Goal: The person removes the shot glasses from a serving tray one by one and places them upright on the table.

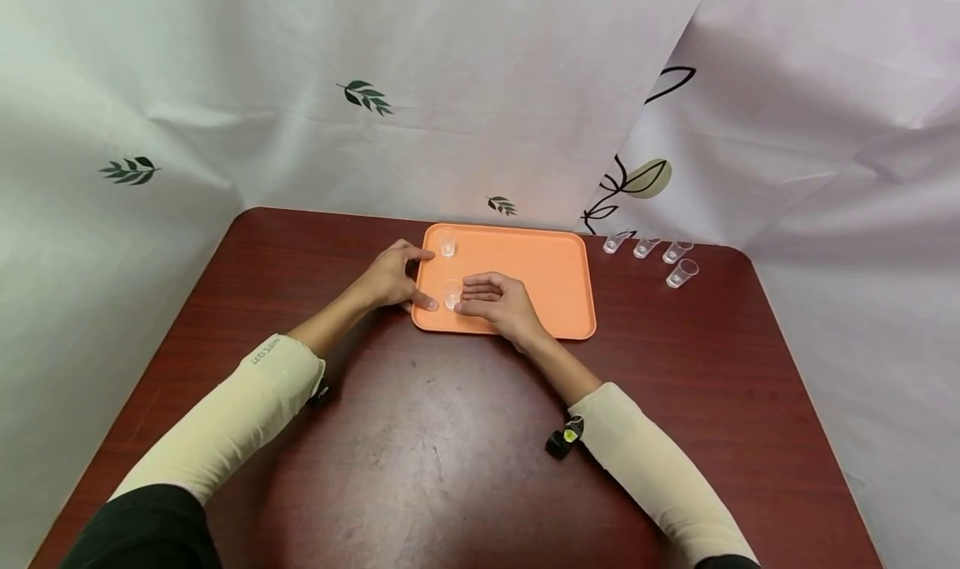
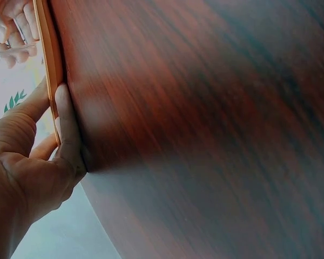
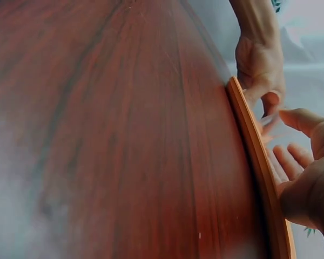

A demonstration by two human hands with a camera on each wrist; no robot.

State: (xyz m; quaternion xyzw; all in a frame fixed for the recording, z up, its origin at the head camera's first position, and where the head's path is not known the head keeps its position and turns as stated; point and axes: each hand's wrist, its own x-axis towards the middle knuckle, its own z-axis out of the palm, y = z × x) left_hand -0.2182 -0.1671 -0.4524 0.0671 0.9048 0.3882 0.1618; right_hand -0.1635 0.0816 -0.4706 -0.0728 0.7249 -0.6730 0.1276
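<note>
An orange tray (image 1: 540, 286) lies on the table. My left hand (image 1: 390, 277) grips its left edge, thumb over the rim; in the left wrist view, the fingers of the left hand (image 2: 43, 162) lie along the rim's outer side. Two small clear plastic cups stand upright on the tray's left side: a back cup (image 1: 447, 242) and a front cup (image 1: 452, 294). My right hand (image 1: 502, 306) is over the tray, thumb and fingers extended, tips right at the front cup's right side. In the right wrist view the right hand (image 3: 313, 172) appears with its fingers spread apart.
Several more clear cups stand or lean at the back right of the dark red wooden table (image 1: 420, 436), right of the tray, among them a nearer cup (image 1: 682, 273). A white leaf-patterned curtain (image 1: 300, 94) hangs behind the table.
</note>
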